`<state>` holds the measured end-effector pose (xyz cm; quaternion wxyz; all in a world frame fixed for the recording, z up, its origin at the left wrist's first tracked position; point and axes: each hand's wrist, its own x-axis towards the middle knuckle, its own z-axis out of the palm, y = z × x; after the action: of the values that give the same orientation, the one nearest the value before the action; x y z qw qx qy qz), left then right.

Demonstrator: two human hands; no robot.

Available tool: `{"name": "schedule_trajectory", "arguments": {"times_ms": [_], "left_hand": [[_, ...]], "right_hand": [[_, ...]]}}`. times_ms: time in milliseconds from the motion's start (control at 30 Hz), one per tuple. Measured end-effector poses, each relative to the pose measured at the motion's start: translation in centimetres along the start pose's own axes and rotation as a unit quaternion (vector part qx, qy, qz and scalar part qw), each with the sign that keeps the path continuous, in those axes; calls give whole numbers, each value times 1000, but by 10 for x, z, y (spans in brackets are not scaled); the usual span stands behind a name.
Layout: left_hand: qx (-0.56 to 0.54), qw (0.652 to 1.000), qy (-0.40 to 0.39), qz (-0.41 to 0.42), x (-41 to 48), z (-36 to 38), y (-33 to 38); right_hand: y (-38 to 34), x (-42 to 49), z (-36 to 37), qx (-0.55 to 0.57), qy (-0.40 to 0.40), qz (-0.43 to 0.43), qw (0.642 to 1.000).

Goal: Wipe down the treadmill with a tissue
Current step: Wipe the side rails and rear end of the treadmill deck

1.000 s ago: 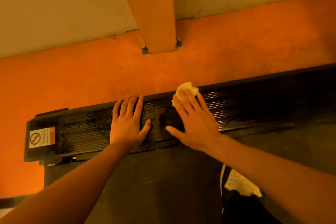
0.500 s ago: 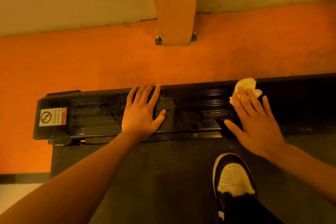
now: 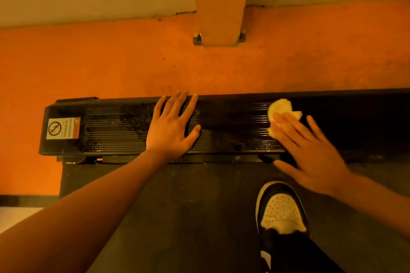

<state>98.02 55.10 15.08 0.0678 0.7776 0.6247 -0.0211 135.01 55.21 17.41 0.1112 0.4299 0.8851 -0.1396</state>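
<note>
Head view, looking down at the edge of a treadmill under dim orange light. A black ribbed rail runs across the frame.

The left hand lies flat on the middle of the rail, fingers straight and spread, holding nothing. The right hand is further right along the rail, also flat with straight fingers. Its fingertips press a crumpled pale tissue onto the ribs; the thumb reaches off the rail's near edge.

The tissue looks light, soft and easy to tear, so it probably bunches on the ribs. Pressing from above with flat fingers, or pinching the wad at its middle, would likely control it best.

Speckled dust shows on the rail left of the left hand, so that stretch seems unwiped. A warning sticker marks the rail's left end.

Nearer than the rail is the dark belt, with a black-and-white shoe on it. Beyond the rail are an orange floor and a post.

No container is in view.
</note>
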Motion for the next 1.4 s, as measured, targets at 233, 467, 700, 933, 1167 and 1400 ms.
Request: {"name": "schedule_trajectory", "arguments": {"times_ms": [233,467,700,933,1167,1400], "left_hand": [[-6,1000,2,4,0,0,0],[-20,1000,19,6,0,-3,2],[-26,999,29,7,-1,-5,3],[-29,999,41,7,-1,-5,3],[-24,999,35,6,0,-5,3],[-31,998,45,9,0,-2,0]], "right_hand": [[-18,-9,-9,35,-18,82,996],[-105,45,-4,42,-59,-107,992],[40,-65,-1,-21,-59,26,998],[-3,-43,0,11,-51,13,999],[-88,33,-10,20,-78,-115,990],[56,-93,3,-57,-87,-14,995]]}}
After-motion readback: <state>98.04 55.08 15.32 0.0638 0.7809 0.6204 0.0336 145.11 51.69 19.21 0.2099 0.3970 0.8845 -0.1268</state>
